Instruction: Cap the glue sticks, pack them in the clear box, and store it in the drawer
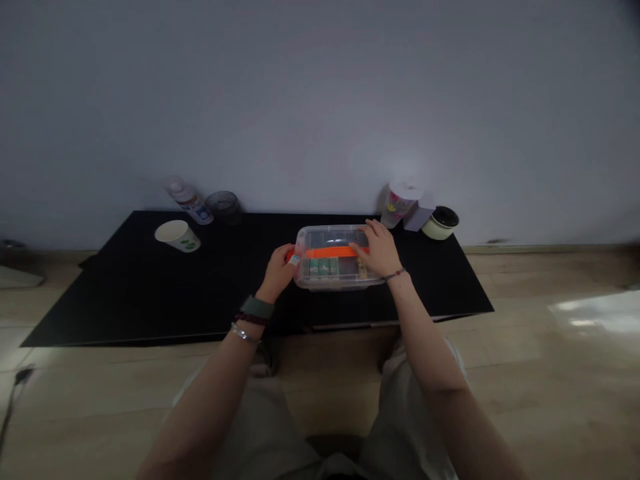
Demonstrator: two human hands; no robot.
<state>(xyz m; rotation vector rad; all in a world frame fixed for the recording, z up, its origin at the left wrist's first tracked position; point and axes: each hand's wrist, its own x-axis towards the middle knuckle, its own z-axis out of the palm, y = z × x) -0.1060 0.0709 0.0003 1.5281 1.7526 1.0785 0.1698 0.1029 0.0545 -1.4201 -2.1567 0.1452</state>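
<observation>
A clear plastic storage box (pixel 330 257) stands in the middle of the black table top, with an orange band (pixel 335 252) across it. Several green-labelled items (pixel 320 268) show through its wall. My left hand (pixel 277 272) grips the box's left end, beside a small orange piece (pixel 290 254). My right hand (pixel 380 249) lies over the right part of the lid, its fingertips reaching the orange band. What the hands cover is hidden.
A paper cup (pixel 177 235) lies on its side at the left, behind it a tilted plastic bottle (pixel 189 201) and a dark glass (pixel 223 207). At the back right stand a lidded cup (pixel 400 203), a pale box (pixel 419 213) and a cream bowl (pixel 440 223).
</observation>
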